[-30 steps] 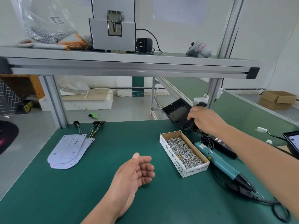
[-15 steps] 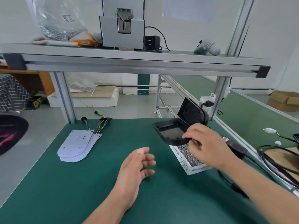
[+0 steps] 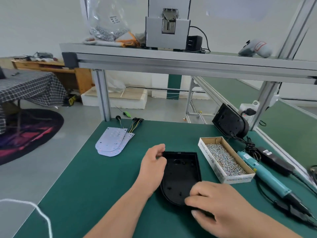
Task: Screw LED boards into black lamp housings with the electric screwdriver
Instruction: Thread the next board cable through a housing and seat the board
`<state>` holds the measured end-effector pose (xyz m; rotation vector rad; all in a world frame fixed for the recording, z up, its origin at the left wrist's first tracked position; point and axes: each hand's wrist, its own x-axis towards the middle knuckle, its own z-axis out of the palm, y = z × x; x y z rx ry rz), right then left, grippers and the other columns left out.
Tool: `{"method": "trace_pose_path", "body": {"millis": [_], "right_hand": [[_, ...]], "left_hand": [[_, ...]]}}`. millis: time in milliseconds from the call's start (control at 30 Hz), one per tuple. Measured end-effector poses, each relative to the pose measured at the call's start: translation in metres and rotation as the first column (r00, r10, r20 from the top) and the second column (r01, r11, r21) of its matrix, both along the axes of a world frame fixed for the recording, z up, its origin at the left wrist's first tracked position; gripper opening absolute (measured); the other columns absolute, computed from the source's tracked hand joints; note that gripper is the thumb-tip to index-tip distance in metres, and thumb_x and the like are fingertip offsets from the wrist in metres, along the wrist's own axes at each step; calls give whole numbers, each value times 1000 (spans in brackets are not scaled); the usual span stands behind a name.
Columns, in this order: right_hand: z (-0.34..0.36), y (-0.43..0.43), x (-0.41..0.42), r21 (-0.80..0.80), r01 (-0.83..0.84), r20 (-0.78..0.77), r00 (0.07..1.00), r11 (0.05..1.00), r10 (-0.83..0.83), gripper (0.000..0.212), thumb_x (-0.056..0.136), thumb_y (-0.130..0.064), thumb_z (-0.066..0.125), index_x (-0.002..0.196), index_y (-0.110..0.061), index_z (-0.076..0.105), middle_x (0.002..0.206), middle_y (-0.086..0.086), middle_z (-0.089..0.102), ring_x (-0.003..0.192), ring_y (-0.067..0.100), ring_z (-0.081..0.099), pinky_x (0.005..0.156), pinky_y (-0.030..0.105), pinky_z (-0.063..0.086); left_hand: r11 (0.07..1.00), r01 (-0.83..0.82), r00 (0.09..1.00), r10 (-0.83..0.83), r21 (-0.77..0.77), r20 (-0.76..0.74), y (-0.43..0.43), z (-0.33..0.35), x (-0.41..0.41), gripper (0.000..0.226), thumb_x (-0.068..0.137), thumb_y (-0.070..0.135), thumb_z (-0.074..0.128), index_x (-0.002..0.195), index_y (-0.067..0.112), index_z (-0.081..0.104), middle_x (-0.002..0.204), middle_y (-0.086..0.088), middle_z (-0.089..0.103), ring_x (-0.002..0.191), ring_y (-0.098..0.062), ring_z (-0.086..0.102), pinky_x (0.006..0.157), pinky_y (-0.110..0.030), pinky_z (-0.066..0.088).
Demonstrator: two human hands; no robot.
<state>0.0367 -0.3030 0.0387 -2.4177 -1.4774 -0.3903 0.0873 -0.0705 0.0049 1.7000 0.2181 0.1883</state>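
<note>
My left hand [image 3: 152,164] pinches the square corner, my right hand [image 3: 221,208] grips the rounded end of the matte black housing [image 3: 181,174] lying on the green mat [image 3: 96,186].

On tabletop [image 3: 103,177], lamp housing [image 3: 180,177] is lying centre, screw box [image 3: 224,160] just right, screwdriver [image 3: 264,174] beyond. LED boards [image 3: 111,143] are lying behind-left.

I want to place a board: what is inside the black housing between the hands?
No board yet: the black housing shows only its bare floor with small posts and holes. The right hand covers its near end.
</note>
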Motion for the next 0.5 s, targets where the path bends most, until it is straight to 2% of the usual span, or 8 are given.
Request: {"method": "trace_pose_path", "body": {"millis": [133, 200, 267, 367, 433, 500], "right_hand": [[10, 4, 15, 196, 64, -259, 966, 978, -11, 15, 100, -45, 68, 109, -35, 74, 105, -18, 65, 73, 7, 62, 63, 28, 51], [19, 18, 34, 278, 148, -304, 951, 949, -59, 18, 102, -48, 61, 99, -36, 73, 99, -12, 68, 74, 13, 63, 67, 30, 52], [25, 40, 59, 306, 241, -329, 935, 921, -136, 20, 101, -46, 60, 87, -35, 70, 91, -7, 68, 82, 18, 66, 73, 40, 53], [30, 83, 104, 269, 364, -396, 886, 892, -242, 23, 100, -42, 61, 83, -30, 70, 87, -9, 68, 87, 13, 65, 81, 39, 53], [31, 115, 132, 186, 402, -417, 858, 896, -299, 27, 101, -42, 61, 85, -22, 71, 88, -7, 69, 86, 11, 64, 84, 36, 53], [31, 150, 154, 116, 388, -438, 846, 914, -303, 29, 102, -41, 59, 89, -19, 72, 89, -5, 72, 84, 11, 64, 82, 35, 54]], "left_hand": [[997, -9, 1000, 10, 81, -11, 2, -1, -3, 57, 92, -1, 50, 138, 32, 61, 126, 22, 59, 120, 10, 52, 84, 5, 36], [997, -29, 999, 30, 65, -10, 2, -2, -3, 56, 92, 2, 52, 135, 35, 62, 124, 19, 59, 119, 6, 54, 83, 0, 38], [996, -71, 997, 71, 61, 13, 3, -2, -4, 49, 93, 6, 55, 128, 39, 62, 121, 17, 59, 113, 6, 55, 87, -6, 39], [977, -176, 983, 170, 121, 64, 18, 2, -3, 37, 98, 16, 54, 124, 41, 61, 124, 22, 58, 116, 5, 55, 101, -23, 46], [910, -288, 957, 274, 297, 91, 39, 5, 1, 39, 98, 18, 52, 133, 32, 62, 135, 18, 56, 128, -6, 51, 109, -34, 45], [750, -374, 917, 387, 545, 97, 62, 6, 5, 44, 98, 19, 52, 141, 23, 57, 152, 7, 48, 143, -17, 37, 118, -39, 32]]}}
